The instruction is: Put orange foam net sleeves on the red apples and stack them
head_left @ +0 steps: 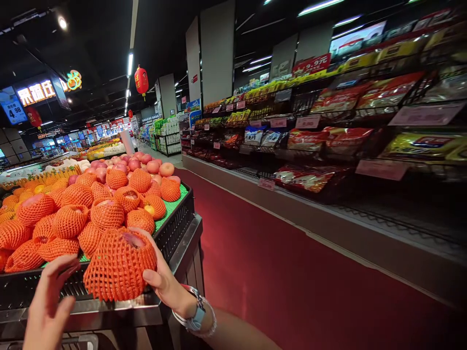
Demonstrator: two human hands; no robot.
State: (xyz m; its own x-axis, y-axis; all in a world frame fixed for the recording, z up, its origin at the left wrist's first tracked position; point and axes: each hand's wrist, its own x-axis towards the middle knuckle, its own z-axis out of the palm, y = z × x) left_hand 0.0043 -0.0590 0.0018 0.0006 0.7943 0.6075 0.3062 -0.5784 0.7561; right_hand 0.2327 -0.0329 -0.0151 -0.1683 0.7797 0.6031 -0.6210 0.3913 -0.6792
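In front of the fruit display, my right hand [164,282] grips an apple in an orange foam net [116,267]. A patch of reddish skin shows through the opening at the net's top. To the left of that fruit, my left hand [49,306] is raised with its fingers curved and apart, touching nothing. Behind both hands, several more fruits in orange foam nets [107,214] lie heaped in a black crate [178,228] lined with green mesh.
Bare pinkish apples [134,163] are piled behind the netted ones. A dark red floor [262,272] runs along the right. Beyond it stands a long shelf of packaged goods [310,141]. A metal handle or frame [87,340] shows at the bottom left.
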